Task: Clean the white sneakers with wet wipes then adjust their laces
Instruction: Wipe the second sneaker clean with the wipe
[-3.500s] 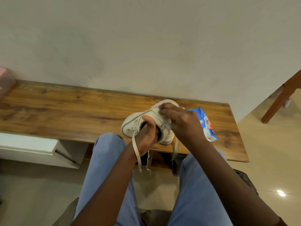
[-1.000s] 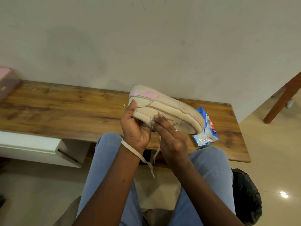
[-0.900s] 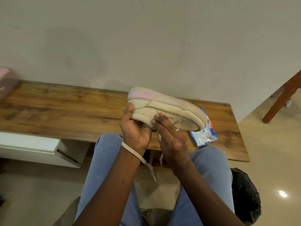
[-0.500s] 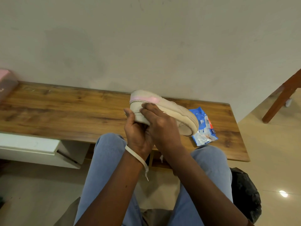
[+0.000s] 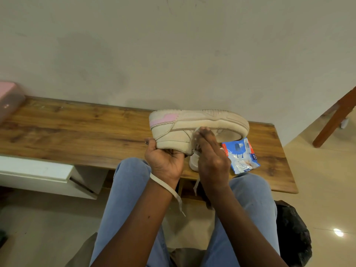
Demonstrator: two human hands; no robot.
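Centre frame, over the wooden bench [image 5: 77, 132], one sneaker [image 5: 198, 122] is held up: my left hand [image 5: 165, 162] clutches its heel from below, and my right hand [image 5: 210, 157] has straight fingers pressing one wipe [image 5: 196, 131] to the sidewall. That's the wiping step, I reckon; next comes a stroke toeward. A second sneaker [image 5: 193, 163] peeks out beneath, and one wipes pack [image 5: 240, 155] lies to its right.

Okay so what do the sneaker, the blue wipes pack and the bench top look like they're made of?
Sneaker: smooth leather or faux leather, matte, with stitched panels. Wet wipes pack: thin glossy plastic film; it crinkles and glints. Bench top: wood or wood-look laminate, satin; grain and knots show, which one I cannot tell.
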